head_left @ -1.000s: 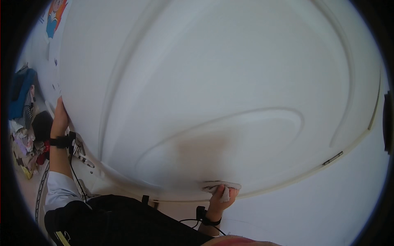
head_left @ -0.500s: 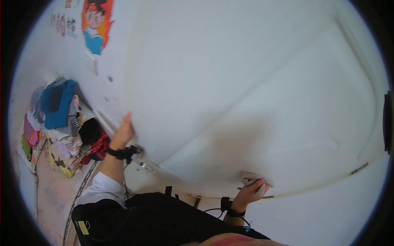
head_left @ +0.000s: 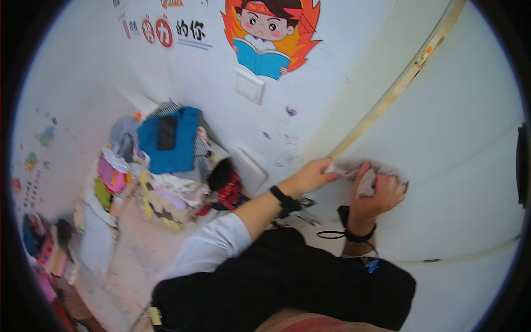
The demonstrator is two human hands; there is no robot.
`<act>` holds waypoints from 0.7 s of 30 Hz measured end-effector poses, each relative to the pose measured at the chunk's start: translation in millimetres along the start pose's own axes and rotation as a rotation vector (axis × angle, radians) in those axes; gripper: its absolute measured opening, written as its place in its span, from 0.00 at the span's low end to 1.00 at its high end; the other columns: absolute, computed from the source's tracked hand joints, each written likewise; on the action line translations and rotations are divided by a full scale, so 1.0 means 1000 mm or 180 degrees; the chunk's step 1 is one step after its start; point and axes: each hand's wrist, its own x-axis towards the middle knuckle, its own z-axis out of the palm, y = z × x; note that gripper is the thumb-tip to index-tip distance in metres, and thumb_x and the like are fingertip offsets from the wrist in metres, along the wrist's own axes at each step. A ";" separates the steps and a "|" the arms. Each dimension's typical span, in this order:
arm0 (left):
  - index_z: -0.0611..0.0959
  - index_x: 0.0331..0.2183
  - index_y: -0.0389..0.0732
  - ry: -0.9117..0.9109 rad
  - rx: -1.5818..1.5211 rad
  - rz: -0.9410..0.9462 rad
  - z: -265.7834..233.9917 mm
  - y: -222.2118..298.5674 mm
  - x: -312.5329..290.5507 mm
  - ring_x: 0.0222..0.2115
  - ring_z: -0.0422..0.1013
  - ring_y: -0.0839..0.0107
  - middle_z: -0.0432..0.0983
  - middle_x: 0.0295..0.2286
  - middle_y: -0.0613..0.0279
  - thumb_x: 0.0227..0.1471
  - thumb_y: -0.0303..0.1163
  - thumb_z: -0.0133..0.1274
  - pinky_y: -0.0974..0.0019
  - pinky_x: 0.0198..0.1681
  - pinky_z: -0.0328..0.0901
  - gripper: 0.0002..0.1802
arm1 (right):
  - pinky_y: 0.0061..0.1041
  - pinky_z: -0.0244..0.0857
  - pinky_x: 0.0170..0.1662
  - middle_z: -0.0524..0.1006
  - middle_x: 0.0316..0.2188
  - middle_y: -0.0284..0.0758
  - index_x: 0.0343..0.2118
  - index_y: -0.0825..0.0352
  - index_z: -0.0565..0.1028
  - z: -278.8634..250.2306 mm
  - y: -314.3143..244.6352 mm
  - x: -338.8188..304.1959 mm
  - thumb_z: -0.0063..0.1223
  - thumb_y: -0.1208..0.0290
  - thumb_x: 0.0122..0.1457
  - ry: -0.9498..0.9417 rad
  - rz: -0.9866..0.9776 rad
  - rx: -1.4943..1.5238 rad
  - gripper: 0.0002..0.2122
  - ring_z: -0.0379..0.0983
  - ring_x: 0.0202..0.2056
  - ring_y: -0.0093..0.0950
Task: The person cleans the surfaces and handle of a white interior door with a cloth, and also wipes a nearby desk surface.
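A crumpled grey-beige cloth (head_left: 349,167) is bunched under my right hand (head_left: 381,193), whose fingers are closed on it and press it to the white door (head_left: 459,182). The cloth's left end reaches the door's edge. There my left hand (head_left: 314,176) grips that edge, thumb on the near face beside the cloth; its other fingers are partly hidden. A metal door handle (head_left: 310,213) shows just below my left wrist. Each wrist wears a black strap.
Left of the door, the white wall carries a cartoon sticker (head_left: 265,39) and a light switch (head_left: 250,87). Folded clothes (head_left: 171,144) with a dark phone-like rectangle on top are piled on a pinkish surface (head_left: 138,243). A brass strip (head_left: 409,74) runs along the door edge.
My view has swung left, bringing the wall and clothes nearer the middle. My right hand has carried the cloth from low on the door panel to the door edge, close to my left hand.
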 end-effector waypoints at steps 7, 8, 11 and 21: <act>0.76 0.33 0.35 -0.0209 0.0382 -0.0195 -0.002 0.009 0.002 0.25 0.62 0.77 0.70 0.22 0.68 0.54 0.41 0.59 0.68 0.28 0.61 0.18 | 0.34 0.51 0.32 0.66 0.20 0.30 0.18 0.59 0.68 0.002 -0.034 0.034 0.67 0.65 0.46 -0.0132 0.0075 0.0062 0.14 0.62 0.26 0.36; 0.76 0.33 0.35 -0.0265 0.0424 -0.0243 -0.006 0.002 0.001 0.25 0.62 0.77 0.70 0.22 0.68 0.54 0.41 0.59 0.68 0.28 0.61 0.18 | 0.33 0.50 0.31 0.65 0.20 0.29 0.17 0.59 0.68 0.004 -0.036 0.036 0.66 0.65 0.46 -0.0030 0.0043 0.0143 0.14 0.62 0.25 0.35; 0.77 0.32 0.34 -0.0327 0.0457 -0.0145 -0.013 -0.020 0.006 0.23 0.62 0.77 0.69 0.21 0.64 0.54 0.42 0.59 0.68 0.26 0.61 0.19 | 0.33 0.49 0.31 0.65 0.19 0.29 0.17 0.59 0.68 0.005 -0.035 0.037 0.64 0.67 0.44 -0.0026 -0.0036 0.0201 0.13 0.61 0.25 0.34; 0.80 0.39 0.34 -0.0517 0.0415 -0.0175 -0.014 -0.007 0.016 0.24 0.69 0.71 0.74 0.22 0.57 0.51 0.36 0.59 0.66 0.30 0.66 0.17 | 0.32 0.47 0.30 0.62 0.16 0.29 0.15 0.59 0.66 0.020 -0.028 0.036 0.65 0.66 0.40 0.0013 0.0043 0.0130 0.14 0.57 0.22 0.33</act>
